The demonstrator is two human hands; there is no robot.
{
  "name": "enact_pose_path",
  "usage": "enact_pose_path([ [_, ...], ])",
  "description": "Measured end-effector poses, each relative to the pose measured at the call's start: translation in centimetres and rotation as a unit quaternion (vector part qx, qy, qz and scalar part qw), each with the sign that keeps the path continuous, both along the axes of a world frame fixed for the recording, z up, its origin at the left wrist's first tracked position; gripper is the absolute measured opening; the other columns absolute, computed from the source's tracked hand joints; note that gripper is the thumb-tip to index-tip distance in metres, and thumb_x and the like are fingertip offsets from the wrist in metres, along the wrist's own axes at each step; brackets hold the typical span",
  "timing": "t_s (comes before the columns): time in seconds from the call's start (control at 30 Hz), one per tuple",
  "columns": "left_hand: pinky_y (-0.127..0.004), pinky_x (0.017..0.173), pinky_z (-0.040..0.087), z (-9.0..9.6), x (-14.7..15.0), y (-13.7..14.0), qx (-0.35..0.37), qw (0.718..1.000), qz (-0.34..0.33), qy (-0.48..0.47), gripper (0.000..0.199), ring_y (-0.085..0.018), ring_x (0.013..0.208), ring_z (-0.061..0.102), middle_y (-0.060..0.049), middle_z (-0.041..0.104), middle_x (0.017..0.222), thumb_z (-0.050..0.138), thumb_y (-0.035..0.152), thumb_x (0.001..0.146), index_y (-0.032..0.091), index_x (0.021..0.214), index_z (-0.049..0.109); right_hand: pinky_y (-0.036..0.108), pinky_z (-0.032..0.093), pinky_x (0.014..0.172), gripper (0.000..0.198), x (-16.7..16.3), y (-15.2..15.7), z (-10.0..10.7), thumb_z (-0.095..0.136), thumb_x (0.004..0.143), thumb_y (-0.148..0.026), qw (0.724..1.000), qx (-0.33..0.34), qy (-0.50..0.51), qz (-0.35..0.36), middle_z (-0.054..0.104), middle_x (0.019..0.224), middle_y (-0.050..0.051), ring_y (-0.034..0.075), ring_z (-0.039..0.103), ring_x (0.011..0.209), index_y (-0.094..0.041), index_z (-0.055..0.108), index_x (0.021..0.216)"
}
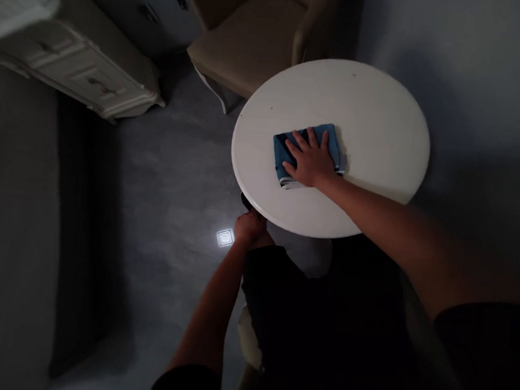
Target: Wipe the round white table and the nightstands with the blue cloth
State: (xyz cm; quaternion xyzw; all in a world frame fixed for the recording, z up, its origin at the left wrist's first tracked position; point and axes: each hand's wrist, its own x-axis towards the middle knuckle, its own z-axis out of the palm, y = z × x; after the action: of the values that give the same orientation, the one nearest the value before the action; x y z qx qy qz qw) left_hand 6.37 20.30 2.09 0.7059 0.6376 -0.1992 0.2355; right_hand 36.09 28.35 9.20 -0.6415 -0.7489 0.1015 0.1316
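Observation:
My right hand (312,160) lies flat with its fingers spread on a folded blue cloth (334,142), pressing it against the top of a round white table (380,120). Dark patches and a pale edge show on the cloth. Lower down, beside the table's near left rim, my left hand (248,227) rests by my knee. Its fingers look curled, and whatever may be inside them is hidden. A small dark object (245,201) shows just above that hand, partly under the table edge; its kind is unclear.
A beige upholstered chair (251,36) stands behind the table. At the upper left is a pale cabinet with drawers (88,77). A brightly lit patterned square (225,237) shows against the grey floor (175,175). A wall (480,68) borders the right side.

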Motion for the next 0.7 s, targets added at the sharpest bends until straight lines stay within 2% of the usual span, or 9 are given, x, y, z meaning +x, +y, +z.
enact_pose_path([
  [0.17, -0.044, 0.110, 0.061, 1.1, 0.7, 0.1, -0.031, 0.999, 0.024, 0.004, 0.061, -0.040, 0.135, 0.082, -0.025, 0.085, 0.146, 0.055, 0.060, 0.118, 0.019, 0.152, 0.084, 0.093, -0.002, 0.142, 0.083, 0.8, 4.6, -0.5, 0.050, 0.121, -0.065, 0.999, 0.015, 0.031, 0.014, 0.029, 0.200, 0.012, 0.059, 0.013, 0.183, -0.018, 0.045, 0.189],
  [0.33, -0.041, 0.112, 0.061, 0.9, 0.4, -0.1, -0.021, 0.999, 0.034, -0.008, 0.058, -0.037, 0.137, 0.082, -0.023, 0.086, 0.145, 0.056, 0.056, 0.119, 0.021, 0.153, 0.085, 0.088, 0.006, 0.142, 0.080, 1.2, 7.7, 0.1, 0.035, 0.128, -0.063, 0.999, 0.028, 0.007, 0.014, 0.035, 0.196, 0.023, 0.057, 0.020, 0.181, -0.005, 0.056, 0.179],
  [0.4, -0.041, 0.112, 0.061, 0.8, 0.1, -0.2, -0.012, 0.999, 0.042, -0.010, 0.057, -0.037, 0.137, 0.082, -0.023, 0.086, 0.144, 0.055, 0.055, 0.119, 0.020, 0.153, 0.085, 0.089, 0.009, 0.140, 0.083, 1.4, 9.0, -0.1, 0.033, 0.128, -0.065, 0.999, 0.030, -0.007, 0.010, 0.037, 0.195, 0.025, 0.058, 0.022, 0.180, -0.004, 0.057, 0.178],
  [0.47, -0.043, 0.112, 0.062, 0.8, -0.1, -0.2, -0.008, 0.999, 0.046, -0.018, 0.058, -0.038, 0.138, 0.081, -0.024, 0.085, 0.146, 0.054, 0.055, 0.120, 0.019, 0.155, 0.085, 0.092, 0.011, 0.135, 0.094, 1.9, 10.6, -0.6, 0.021, 0.127, -0.073, 0.999, 0.032, -0.017, 0.011, 0.036, 0.194, 0.027, 0.059, 0.024, 0.178, -0.003, 0.058, 0.178],
  [0.53, -0.044, 0.111, 0.063, 0.7, -0.3, -0.2, -0.020, 0.999, 0.040, -0.028, 0.058, -0.039, 0.139, 0.080, -0.023, 0.084, 0.148, 0.057, 0.056, 0.119, 0.021, 0.157, 0.084, 0.095, 0.012, 0.130, 0.118, 2.6, 12.3, -1.6, -0.002, 0.118, -0.084, 0.999, 0.039, -0.024, 0.012, 0.035, 0.195, 0.027, 0.061, 0.027, 0.176, -0.002, 0.060, 0.177],
  [0.6, -0.045, 0.109, 0.063, 0.5, -0.5, -0.1, -0.036, 0.998, 0.038, -0.027, 0.058, -0.040, 0.140, 0.080, -0.024, 0.083, 0.151, 0.060, 0.056, 0.118, 0.023, 0.160, 0.082, 0.095, 0.011, 0.128, 0.146, 3.3, 14.2, -3.0, -0.022, 0.099, -0.096, 0.998, 0.053, -0.025, 0.010, 0.037, 0.195, 0.025, 0.061, 0.030, 0.174, -0.006, 0.062, 0.176],
  [0.67, -0.044, 0.109, 0.063, 0.0, -0.8, 0.1, -0.049, 0.997, 0.048, -0.022, 0.058, -0.039, 0.141, 0.079, -0.024, 0.082, 0.153, 0.063, 0.056, 0.116, 0.024, 0.162, 0.080, 0.096, 0.009, 0.129, 0.162, 4.1, 16.1, -4.5, -0.028, 0.082, -0.107, 0.998, 0.065, -0.014, 0.003, 0.040, 0.194, 0.021, 0.061, 0.030, 0.174, -0.013, 0.063, 0.178],
  [0.7, -0.045, 0.109, 0.063, -0.1, -0.9, 0.1, -0.045, 0.997, 0.052, -0.024, 0.059, -0.040, 0.142, 0.078, -0.024, 0.082, 0.152, 0.065, 0.056, 0.115, 0.023, 0.162, 0.080, 0.096, 0.006, 0.131, 0.163, 4.5, 17.0, -5.3, -0.026, 0.078, -0.111, 0.998, 0.065, -0.005, 0.000, 0.041, 0.194, 0.020, 0.062, 0.029, 0.174, -0.017, 0.064, 0.178],
])
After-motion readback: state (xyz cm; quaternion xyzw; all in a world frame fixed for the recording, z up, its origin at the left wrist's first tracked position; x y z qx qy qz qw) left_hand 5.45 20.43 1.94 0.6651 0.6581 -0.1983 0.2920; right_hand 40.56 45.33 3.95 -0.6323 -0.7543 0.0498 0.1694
